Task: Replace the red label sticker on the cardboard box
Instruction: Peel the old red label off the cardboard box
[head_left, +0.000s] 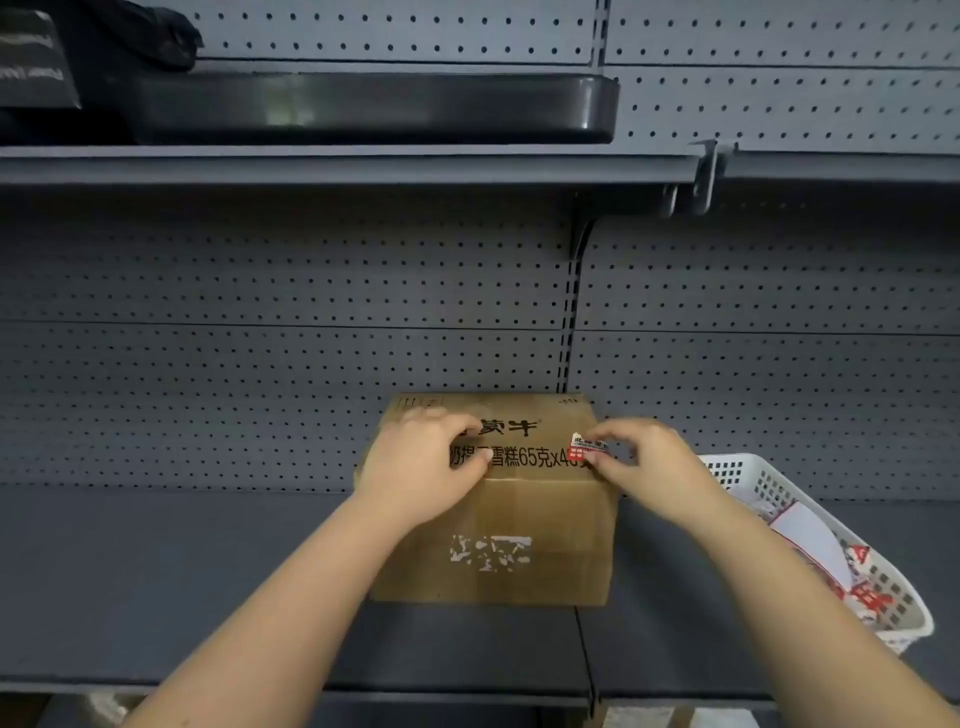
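A brown cardboard box (540, 525) with black printed characters sits on the grey shelf (182, 582), roughly centred. My left hand (421, 462) lies flat on the box's top left, pressing it down. At the top right corner my right hand (649, 462) pinches a small red and white label sticker (584, 447) between thumb and fingers; part of the sticker is lifted off the cardboard. Torn white sticker residue (491, 552) marks the box's front face.
A white perforated plastic basket (779, 483) holding red and white label sheets stands just right of the box. Grey pegboard (260, 338) backs the shelf. On the upper shelf rests a black tray (395, 106), with dark items at the far left.
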